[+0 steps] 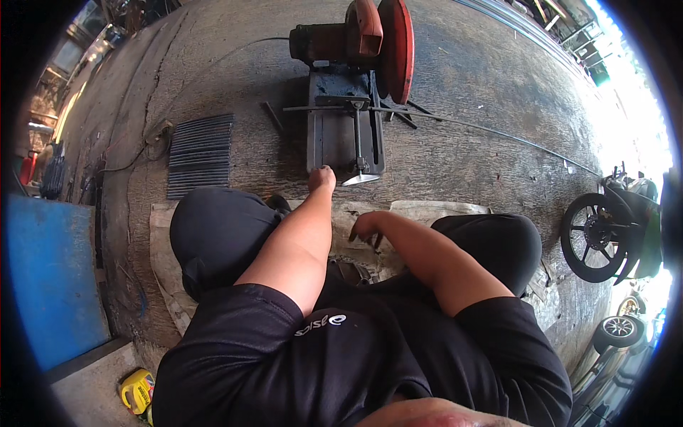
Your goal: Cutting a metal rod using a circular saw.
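Our left grip (322, 179) is curled in at the near left corner of the base of a cut-off saw (346, 132); its fingers are mostly hidden, so we cannot tell whether it holds anything. Our right grip (367, 226) hangs loosely open, fingers bent downward, with nothing visible in it, over a pale cloth (427, 208).

The saw stands on the floor (455, 164) in front of us, the long axis of its base running away from us, its motor pointing left and its red guard on the right. A clamp screw (358, 139) points toward us, ending in a pale handle (361, 179). A long thin rod (491, 134) crosses the base left to right, its right side slanting nearer us toward a motorcycle (601, 235).

To the left, short dark rods (200, 156) lie side by side, pointing left-right. We see white lettering on our black shirt (320, 324) and dark lettering on a yellow container (136, 391).
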A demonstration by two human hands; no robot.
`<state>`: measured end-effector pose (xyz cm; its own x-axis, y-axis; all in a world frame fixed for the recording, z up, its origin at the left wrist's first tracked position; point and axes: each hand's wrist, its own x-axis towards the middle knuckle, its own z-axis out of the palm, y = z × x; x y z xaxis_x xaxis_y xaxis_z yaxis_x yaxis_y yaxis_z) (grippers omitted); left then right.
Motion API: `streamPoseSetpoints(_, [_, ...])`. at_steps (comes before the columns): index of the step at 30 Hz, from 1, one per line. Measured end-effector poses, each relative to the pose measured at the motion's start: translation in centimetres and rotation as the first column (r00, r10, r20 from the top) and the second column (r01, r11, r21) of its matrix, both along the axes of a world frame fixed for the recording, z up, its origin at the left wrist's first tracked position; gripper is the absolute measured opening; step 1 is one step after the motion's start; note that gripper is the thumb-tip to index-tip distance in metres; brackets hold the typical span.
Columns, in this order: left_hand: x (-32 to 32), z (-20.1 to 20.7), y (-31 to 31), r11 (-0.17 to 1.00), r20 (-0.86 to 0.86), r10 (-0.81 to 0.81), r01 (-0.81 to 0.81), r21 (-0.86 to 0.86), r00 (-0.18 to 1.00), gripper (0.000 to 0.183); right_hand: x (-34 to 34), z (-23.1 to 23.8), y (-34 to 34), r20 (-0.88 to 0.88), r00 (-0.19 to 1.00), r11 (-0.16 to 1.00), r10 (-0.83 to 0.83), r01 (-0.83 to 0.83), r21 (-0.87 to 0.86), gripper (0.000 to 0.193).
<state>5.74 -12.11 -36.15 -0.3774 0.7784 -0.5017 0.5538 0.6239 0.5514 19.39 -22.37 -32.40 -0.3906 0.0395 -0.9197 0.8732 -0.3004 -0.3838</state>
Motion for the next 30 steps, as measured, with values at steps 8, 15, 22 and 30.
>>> streamPoseSetpoints(8, [0.6,-1.1,-0.2,0.990,0.129,-0.141,0.142,-0.002,0.982,0.061,5.9,-8.2,2.9,0.201,0.955,0.912,-0.218,0.126,0.390,0.025])
streamPoseSetpoints(15, [0.7,0.7,-0.3,0.922,0.204,-0.351,0.375,-0.095,0.914,0.063,2.7,-7.1,2.4,0.051,0.318,0.321,-0.947,0.918,0.232,0.027])
streamPoseSetpoints(22, [1.7,3.0,-2.3,0.823,-0.141,-0.526,0.461,-0.332,0.839,0.052,4.3,-2.3,3.6,0.322,0.766,0.820,-0.557,0.448,0.355,0.027])
streamPoseSetpoints(30, [2.5,0.5,-1.8,0.730,-0.176,-0.656,0.559,-0.392,0.734,0.035,5.2,-3.8,3.4,0.238,0.468,0.516,-0.851,0.828,0.220,0.022])
